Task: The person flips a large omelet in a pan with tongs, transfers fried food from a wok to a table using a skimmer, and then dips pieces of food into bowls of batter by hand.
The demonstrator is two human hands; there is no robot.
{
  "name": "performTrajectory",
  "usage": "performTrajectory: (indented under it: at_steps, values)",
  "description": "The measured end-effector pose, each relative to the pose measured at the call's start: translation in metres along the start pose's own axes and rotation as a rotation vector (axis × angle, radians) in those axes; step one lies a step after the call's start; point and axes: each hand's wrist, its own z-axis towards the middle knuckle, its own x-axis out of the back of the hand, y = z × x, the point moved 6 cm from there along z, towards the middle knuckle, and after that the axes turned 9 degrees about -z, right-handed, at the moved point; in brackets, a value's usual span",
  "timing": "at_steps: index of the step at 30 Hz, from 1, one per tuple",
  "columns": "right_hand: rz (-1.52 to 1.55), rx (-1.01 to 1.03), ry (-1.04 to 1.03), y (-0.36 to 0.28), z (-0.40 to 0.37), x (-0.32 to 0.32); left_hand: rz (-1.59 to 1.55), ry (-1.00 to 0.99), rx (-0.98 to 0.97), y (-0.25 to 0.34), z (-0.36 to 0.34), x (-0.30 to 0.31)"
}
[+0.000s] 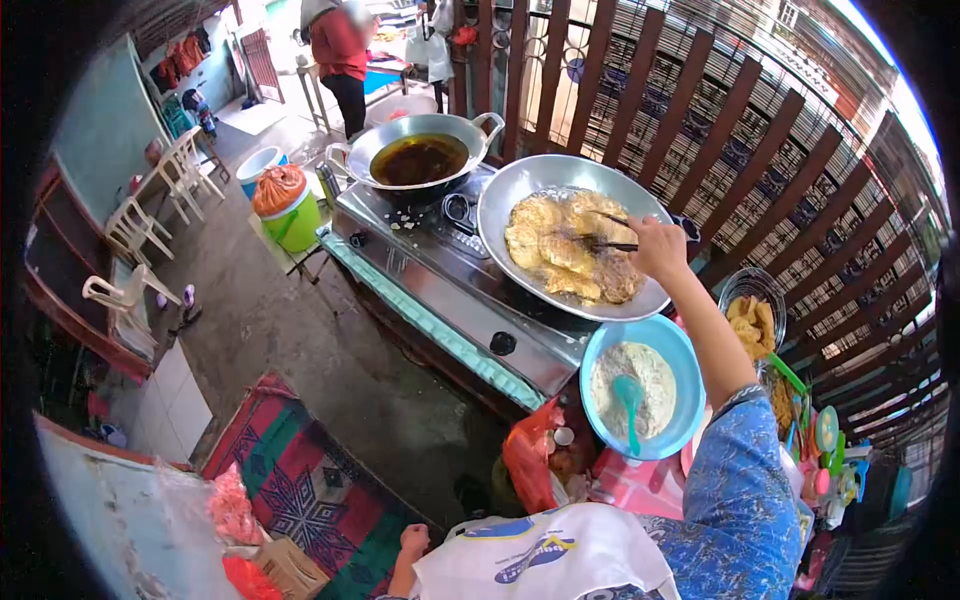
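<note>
My right hand [660, 248] is closed around a pair of dark tongs [612, 245], reaching over a wide metal wok [497, 225]. Their two slim arms extend into bubbling oil among golden, battered fried pieces [560, 250]. My left hand [413, 540] hangs low by my body, away from the stove, fingers curled with nothing visible in them. Just below the wok, a light-blue basin [592, 400] holds pale flour or batter powder and a teal ladle [628, 395].
A second wok [368, 165] of dark oil sits on the steel stove [440, 300]. Fried food fills a wire basket [750, 325] at right, by a slatted fence [740, 150]. A green bucket [295, 228], plastic chairs [140, 225] and a person in red [342, 45] are farther off.
</note>
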Motion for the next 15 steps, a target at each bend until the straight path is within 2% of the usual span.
performTrajectory:
  at_steps: [5,6,8,10,12,15]
  values:
    - [-0.048,0.072,0.099,-0.004,0.015,-0.017,-0.076,0.057,0.028,-0.006,0.022,-0.008]
    - [-0.047,0.074,0.099,-0.004,0.017,-0.007,-0.195,0.058,0.023,-0.013,0.033,-0.011]
    - [0.087,-0.013,-0.036,0.010,0.019,0.012,-0.311,0.056,0.019,-0.018,0.040,-0.013]
    - [0.119,-0.066,-0.073,0.027,0.028,0.006,-0.230,0.089,0.088,-0.004,0.033,-0.013]
    - [0.147,-0.052,-0.083,0.034,0.033,0.019,-0.214,0.098,0.079,-0.002,0.035,-0.015]
    - [0.301,-0.117,-0.219,0.052,0.049,0.008,-0.135,0.128,0.033,-0.016,0.051,-0.016]
